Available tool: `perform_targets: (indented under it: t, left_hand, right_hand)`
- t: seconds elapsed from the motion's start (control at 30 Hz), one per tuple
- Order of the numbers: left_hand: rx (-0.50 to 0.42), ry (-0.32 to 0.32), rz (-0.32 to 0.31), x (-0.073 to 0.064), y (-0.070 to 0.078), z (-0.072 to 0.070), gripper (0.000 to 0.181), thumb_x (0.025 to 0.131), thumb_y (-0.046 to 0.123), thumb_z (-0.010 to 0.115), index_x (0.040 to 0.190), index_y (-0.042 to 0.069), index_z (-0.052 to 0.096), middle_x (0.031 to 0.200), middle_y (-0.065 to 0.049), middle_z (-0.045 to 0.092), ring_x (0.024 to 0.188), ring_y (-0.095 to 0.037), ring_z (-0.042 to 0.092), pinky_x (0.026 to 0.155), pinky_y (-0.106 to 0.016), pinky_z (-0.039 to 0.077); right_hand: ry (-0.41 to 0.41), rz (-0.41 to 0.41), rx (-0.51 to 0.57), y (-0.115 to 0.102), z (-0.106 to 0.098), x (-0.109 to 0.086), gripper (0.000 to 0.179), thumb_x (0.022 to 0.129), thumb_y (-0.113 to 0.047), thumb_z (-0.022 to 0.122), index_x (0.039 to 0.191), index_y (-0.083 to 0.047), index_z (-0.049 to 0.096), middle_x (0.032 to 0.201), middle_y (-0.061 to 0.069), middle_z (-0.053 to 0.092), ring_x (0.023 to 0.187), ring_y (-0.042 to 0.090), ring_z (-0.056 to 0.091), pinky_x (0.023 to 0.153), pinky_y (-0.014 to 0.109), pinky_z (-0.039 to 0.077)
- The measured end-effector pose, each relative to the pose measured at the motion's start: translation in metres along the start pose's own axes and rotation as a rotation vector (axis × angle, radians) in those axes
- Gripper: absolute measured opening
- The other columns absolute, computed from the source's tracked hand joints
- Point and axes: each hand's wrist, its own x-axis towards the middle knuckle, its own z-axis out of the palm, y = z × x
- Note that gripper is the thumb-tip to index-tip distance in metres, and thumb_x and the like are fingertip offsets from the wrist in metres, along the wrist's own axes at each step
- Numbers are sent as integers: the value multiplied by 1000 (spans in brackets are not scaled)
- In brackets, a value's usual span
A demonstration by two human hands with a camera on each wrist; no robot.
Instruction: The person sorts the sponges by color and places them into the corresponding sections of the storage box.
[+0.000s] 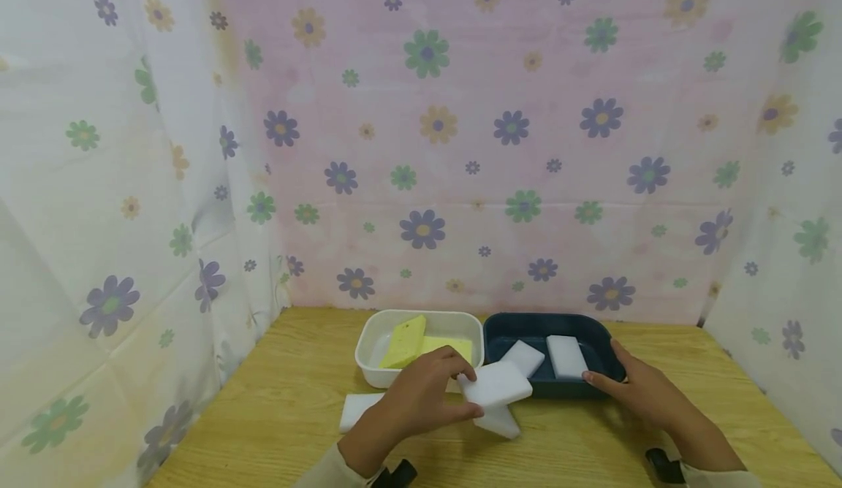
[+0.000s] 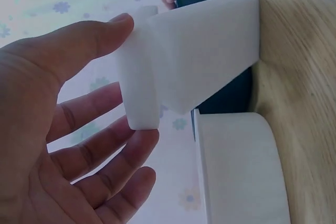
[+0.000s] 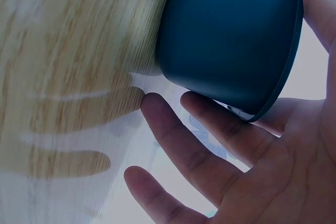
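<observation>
My left hand (image 1: 430,393) pinches a white block-shaped sponge (image 1: 496,384) between thumb and fingertips, in front of the two containers. Just beneath it, a second white sponge (image 1: 498,422) shows partly hidden; in the left wrist view this tilted sponge (image 2: 207,51) overlaps the held one. My right hand (image 1: 647,389) holds the right end of a dark teal container (image 1: 552,389), thumb at the front rim and fingers along the outer side. Inside that container lie two white sponges, one slanted (image 1: 524,359) and one straighter (image 1: 567,357).
Left of the teal container stands a white container (image 1: 375,377) with yellow sponges (image 1: 404,342) in it. Another white sponge (image 1: 358,409) lies on the wooden table (image 1: 263,415), partly behind the left forearm. Flower-print cloth (image 1: 460,145) rises behind and at both sides.
</observation>
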Motion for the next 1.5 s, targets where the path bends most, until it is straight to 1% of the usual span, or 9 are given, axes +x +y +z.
perform_targets:
  t: [0.17,0.4,0.5,0.67,0.97,1.1,1.23,1.4,1.5]
  left_hand:
    - [-12,39,-15,11,4,2,42,81,57,84,108,26,75,112,12,66,98,-9,64,80,-22,53]
    - [-13,104,-33,31,8,7,44,78,55,87,105,22,75,106,9,64,92,-8,63,74,-20,51]
    - [4,102,-46,38,11,9,47,77,57,87,105,22,75,106,9,64,93,-9,65,74,-20,51]
    - [38,101,-72,48,14,14,46,76,58,87,103,23,74,102,10,62,89,-4,62,72,-19,50]
    - [64,119,-110,63,16,20,43,75,56,88,98,24,73,97,11,62,84,-3,57,69,-18,48]
    - [84,120,-109,68,15,24,43,76,56,88,98,22,73,94,11,61,80,-3,53,67,-17,46]
    - [90,104,-123,74,15,27,41,77,54,88,98,21,73,92,10,60,77,-4,50,66,-17,45]
    - [93,91,-146,80,15,34,39,80,51,87,100,21,72,96,9,61,78,-5,51,66,-18,45]
    - [112,102,-144,82,14,38,36,82,50,87,99,21,72,98,8,62,78,-6,51,66,-19,44]
  right_hand:
    - [0,0,-5,-1,0,0,113,99,-67,54,161,11,3,158,45,22,127,59,53,98,71,44]
    - [1,2,-8,-1,0,1,113,99,-68,54,161,10,2,157,45,25,122,54,59,97,70,46]
    - [-4,10,-13,-1,0,1,113,98,-68,54,161,10,2,157,45,24,124,57,57,97,70,45]
    - [-7,20,-19,0,0,2,114,98,-70,53,161,10,2,157,45,22,130,62,47,98,72,44]
    - [-10,17,-18,1,1,3,114,98,-70,54,162,10,2,157,45,22,131,62,47,97,72,44]
    - [-8,13,-19,2,1,3,114,98,-70,53,162,10,2,158,45,21,132,63,45,98,72,44]
    - [-6,6,-16,4,2,3,115,98,-71,53,162,10,2,158,45,21,135,64,41,98,72,43]
    - [-3,1,-11,3,2,3,114,98,-70,53,162,9,1,159,44,20,136,64,39,99,72,43]
    - [1,-6,-8,2,2,2,113,99,-69,53,162,10,1,159,44,20,136,64,40,98,72,44]
